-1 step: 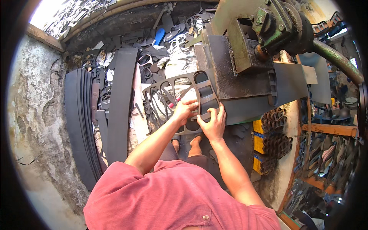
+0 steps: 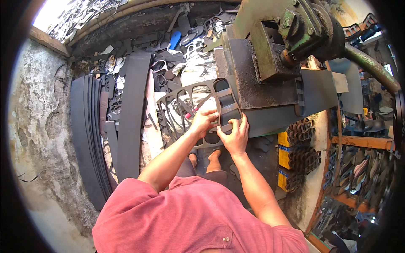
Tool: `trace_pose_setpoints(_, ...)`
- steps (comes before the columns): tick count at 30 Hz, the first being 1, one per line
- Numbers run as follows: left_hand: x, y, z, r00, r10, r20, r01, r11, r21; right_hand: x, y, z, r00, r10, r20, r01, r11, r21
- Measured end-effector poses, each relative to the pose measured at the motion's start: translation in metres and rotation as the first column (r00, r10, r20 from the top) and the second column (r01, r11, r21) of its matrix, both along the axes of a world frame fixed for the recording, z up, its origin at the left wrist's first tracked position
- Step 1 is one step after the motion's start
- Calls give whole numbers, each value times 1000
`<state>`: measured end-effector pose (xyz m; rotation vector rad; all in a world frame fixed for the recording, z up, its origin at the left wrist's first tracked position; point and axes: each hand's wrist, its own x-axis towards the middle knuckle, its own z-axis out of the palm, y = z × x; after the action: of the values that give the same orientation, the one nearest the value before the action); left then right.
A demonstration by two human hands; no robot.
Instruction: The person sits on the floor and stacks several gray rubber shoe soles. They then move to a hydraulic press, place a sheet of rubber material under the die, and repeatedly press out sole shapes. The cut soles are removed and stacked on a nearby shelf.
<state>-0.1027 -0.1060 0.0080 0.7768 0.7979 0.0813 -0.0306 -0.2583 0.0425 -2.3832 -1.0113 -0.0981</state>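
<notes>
A sole-shaped metal cutting die (image 2: 230,108) with crossbars stands on a dark sheet (image 2: 270,121), left of the press head. My left hand (image 2: 204,121) has its fingers closed at the die's left edge, near the sheet's cut part. Around the die's near right end, my right hand (image 2: 236,135) curls with thumb and fingers apart on either side of the rim. Sole-shaped holes run through the sheet's left part (image 2: 185,90), leaving thin strips. Under the press plate's right edge a second similar die (image 2: 300,101) shows in part.
The heavy press head (image 2: 270,84) hangs just right of my hands. Long dark sheets (image 2: 134,114) lean at left, beside a worn wall (image 2: 46,122). Scraps and a blue sole (image 2: 175,40) lie beyond. Stacked cut pieces (image 2: 301,158) by yellow boxes (image 2: 284,159) stand at right.
</notes>
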Motion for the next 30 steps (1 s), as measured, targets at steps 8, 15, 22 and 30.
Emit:
trace_pose_setpoints(8,5,11,-21,999,-8,35,8,1000,11,6,8,-8,1000,7,7,-7,1000,23)
trace_pose_setpoints(15,16,8,4,996,-78,37,75,995,68,17,-7,1,978,-3,-209,22,996,87)
trace_pose_setpoints(22,86,-12,12,990,-76,120,74,997,22,102,-109,-23,968,-220,-117,188,953,-238)
trace_pose_setpoints(30,60,8,-10,878,426,-217,-24,494,869,137,-112,-37,967,-256,20,244,891,-382)
